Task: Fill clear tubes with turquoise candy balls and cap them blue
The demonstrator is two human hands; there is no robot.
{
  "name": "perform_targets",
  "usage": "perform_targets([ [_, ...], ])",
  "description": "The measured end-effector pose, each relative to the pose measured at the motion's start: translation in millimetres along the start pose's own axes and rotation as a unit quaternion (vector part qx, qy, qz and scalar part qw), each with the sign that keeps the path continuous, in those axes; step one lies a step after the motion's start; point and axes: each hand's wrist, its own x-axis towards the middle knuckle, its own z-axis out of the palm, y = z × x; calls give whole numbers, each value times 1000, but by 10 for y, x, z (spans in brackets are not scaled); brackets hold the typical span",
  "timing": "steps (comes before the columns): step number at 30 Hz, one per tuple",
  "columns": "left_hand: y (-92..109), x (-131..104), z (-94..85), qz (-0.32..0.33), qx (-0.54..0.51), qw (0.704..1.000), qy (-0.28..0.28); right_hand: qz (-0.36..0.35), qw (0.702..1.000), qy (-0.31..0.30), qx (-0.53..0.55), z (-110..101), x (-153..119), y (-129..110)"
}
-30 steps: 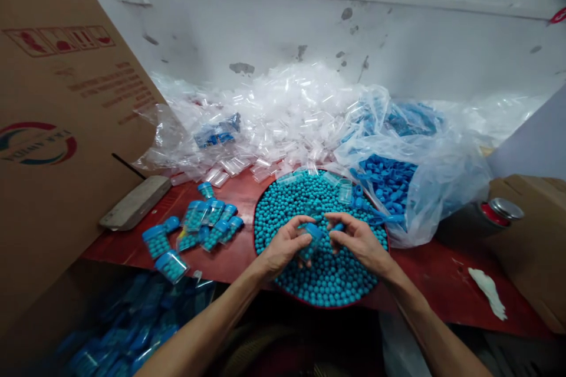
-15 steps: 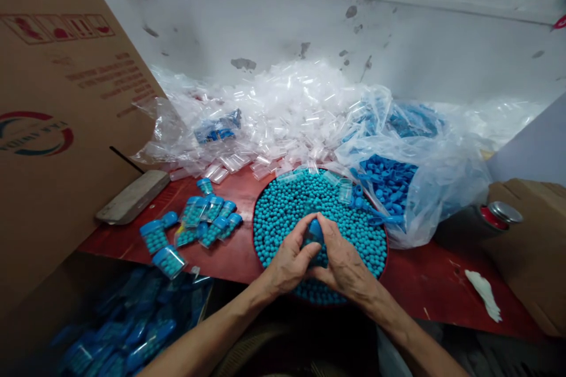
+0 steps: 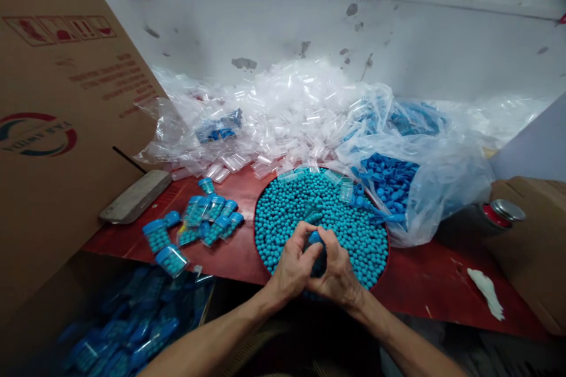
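Note:
Both my left hand (image 3: 294,259) and my right hand (image 3: 338,265) are closed around a small container with a blue cap (image 3: 315,238), over the near edge of a round tub (image 3: 255,229). Fingers hide most of the container's body. Turquoise beads (image 3: 283,206) fill the tub. A small clear empty container (image 3: 346,189) lies on the beads at the right, beside several blue caps (image 3: 363,200). Left of the tub, several filled containers with blue caps (image 3: 194,212) lie on the red table (image 3: 239,188).
Clear plastic containers (image 3: 283,111) are heaped along the wall. A plastic bag (image 3: 451,170) of blue caps stands at the right, near a dark flask (image 3: 469,226). A cardboard box (image 3: 79,100) rises at the left; below it are more filled containers (image 3: 128,335).
My two hands have moved slightly toward me with the capped container, and my fingers have closed more tightly about its cap. The table things look the same.

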Motion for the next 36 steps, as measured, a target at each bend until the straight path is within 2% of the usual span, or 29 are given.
perform_targets([
  [2,-3,-8,-49,13,81,997,2,29,999,-32,-2,10,-4,-60],
  [4,-22,-8,-195,11,144,989,6,39,994,-106,-5,-21,38,-129],
  [6,-53,-10,-454,-3,200,979,29,30,984,-173,-17,-85,105,-169],
  [9,-90,-28,-979,-20,317,943,97,34,978,-202,-39,-208,188,-88],
  [10,-96,-36,-1150,-26,371,919,132,44,978,-201,-44,-254,203,-14],
  [11,-101,-43,-1297,-42,440,880,171,58,978,-193,-50,-303,214,81],
  [13,-104,-45,-1477,-50,571,786,230,100,979,-162,-69,-418,235,320],
  [14,-104,-37,-1496,-46,618,743,253,127,978,-140,-83,-484,254,453],
  [15,-103,-19,-1463,-33,646,715,266,156,976,-117,-102,-553,283,586],
  [16,-103,7,-1383,-15,654,708,266,187,969,-97,-127,-620,325,713],
  [17,-103,43,-1263,6,645,722,251,218,961,-78,-155,-678,381,830],
  [18,-105,88,-1111,30,623,749,223,246,949,-66,-184,-721,449,932],
  [20,-115,195,-767,57,561,813,147,290,926,-78,-230,-745,609,1089],
  [21,-125,252,-598,57,541,832,110,305,916,-94,-242,-723,689,1143],
  [23,-153,362,-318,38,527,846,66,322,905,-131,-246,-629,816,1210],
  [25,-192,450,-143,13,521,853,32,313,908,-151,-233,-515,865,1232],
  [28,-263,529,-51,0,516,857,7,268,932,-151,-191,-401,771,1198],
  [32,-355,565,-61,15,502,865,25,214,946,-159,-184,-368,514,1047],
  [36,-405,568,-113,45,445,894,26,139,958,-173,-181,-349,410,885],
])
